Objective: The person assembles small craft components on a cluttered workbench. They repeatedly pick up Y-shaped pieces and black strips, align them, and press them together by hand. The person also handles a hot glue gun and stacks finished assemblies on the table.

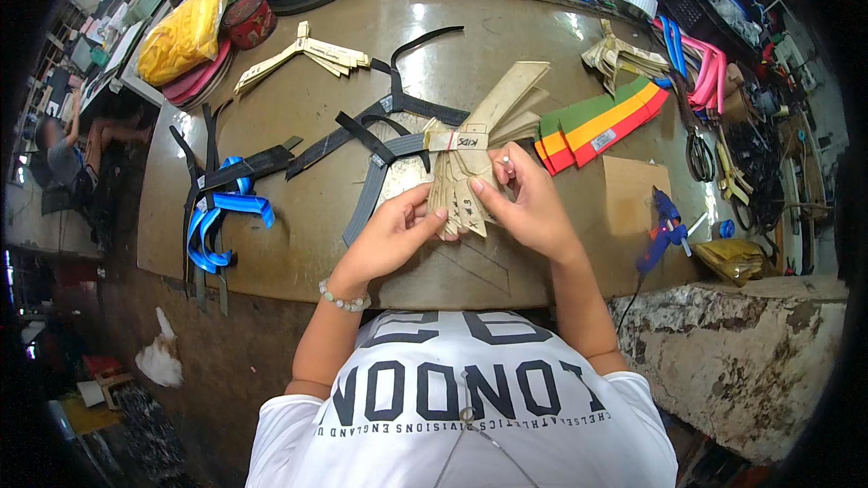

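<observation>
Both my hands hold a bundle of cream card pattern strips [457, 176], banded in the middle and fanned out at its ends. My left hand [398, 226], with a beaded bracelet at the wrist, pinches the near strips from the left. From the right, my right hand [532, 206] grips the bundle, thumb on top and fingers curled. Touching the bundle's left side is a grey webbing strap bundle [369, 185]. Black straps [334, 143] lie beyond it. Folded webbing in green, yellow and red [597, 126] lies right of the bundle.
Blue and black straps [217, 208] lie at the table's left. A blue glue gun [665, 230] rests by brown cardboard [624, 185] at the right. More card strips [303, 59], a yellow package [185, 32] and pink straps [703, 68] lie farther back. Another person [59, 145] sits far left.
</observation>
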